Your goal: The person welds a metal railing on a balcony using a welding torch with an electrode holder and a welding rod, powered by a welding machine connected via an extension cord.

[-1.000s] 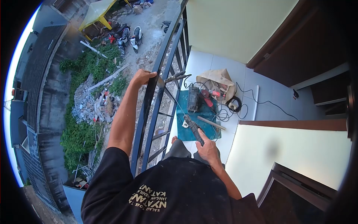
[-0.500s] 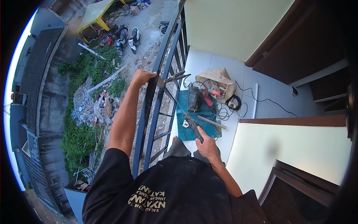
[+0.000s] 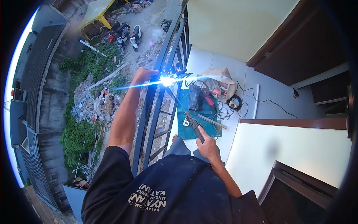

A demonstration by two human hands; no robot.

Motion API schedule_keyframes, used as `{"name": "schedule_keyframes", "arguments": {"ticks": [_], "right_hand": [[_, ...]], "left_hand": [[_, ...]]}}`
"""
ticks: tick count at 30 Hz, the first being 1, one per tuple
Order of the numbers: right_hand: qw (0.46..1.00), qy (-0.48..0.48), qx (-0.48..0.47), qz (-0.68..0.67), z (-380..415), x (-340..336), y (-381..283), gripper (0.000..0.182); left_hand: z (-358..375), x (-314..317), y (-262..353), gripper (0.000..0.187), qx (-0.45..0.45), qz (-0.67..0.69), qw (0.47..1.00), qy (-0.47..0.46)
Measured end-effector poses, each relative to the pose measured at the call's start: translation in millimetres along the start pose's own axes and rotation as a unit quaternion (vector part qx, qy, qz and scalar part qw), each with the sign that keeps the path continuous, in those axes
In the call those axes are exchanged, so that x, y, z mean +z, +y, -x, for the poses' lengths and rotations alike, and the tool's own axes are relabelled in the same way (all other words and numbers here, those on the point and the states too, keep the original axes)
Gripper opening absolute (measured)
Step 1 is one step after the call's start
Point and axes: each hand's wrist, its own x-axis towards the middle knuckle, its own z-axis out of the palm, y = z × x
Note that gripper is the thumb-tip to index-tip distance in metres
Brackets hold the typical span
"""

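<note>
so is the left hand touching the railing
Touching. The head view shows the left hand gripping the top bar of the railing, fingers curled over it, beside the welding arc.

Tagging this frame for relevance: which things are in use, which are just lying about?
In use:
right hand gripping electrode holder
welding rod, arc at its tip
left hand on railing

Lying about:
green mat
dark box unit
coiled cable
tan bag
</note>
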Motion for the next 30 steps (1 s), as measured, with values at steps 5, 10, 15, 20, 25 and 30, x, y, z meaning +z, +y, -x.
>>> {"name": "schedule_keyframes", "arguments": {"ticks": [5,10,15,20,25,30], "right_hand": [[1.000,-0.001,0.011,-0.025,2,-5,-7,0.060],[0.999,0.038,-0.027,-0.008,7,-11,-8,0.060],[1.000,0.006,0.006,-0.002,4,-10,-8,0.060],[1.000,0.005,-0.010,-0.005,1,-3,-2,0.060],[1.000,-0.012,0.005,-0.007,-1,-5,-9,0.060],[1.000,0.003,-0.010,-0.005,-3,-1,-3,0.060]], "left_hand": [[7,0,1,0.049,0.077,0.076,0.994,-0.016],[-3,0,6,0.056,-0.037,-0.057,0.996,0.050],[-3,1,7,0.065,-0.032,-0.033,0.998,0.051],[-5,0,5,0.055,-0.049,-0.055,0.997,0.033],[-6,0,-2,0.053,0.005,-0.012,1.000,0.003],[2,-1,8,0.052,-0.029,-0.021,0.999,0.019]]}}
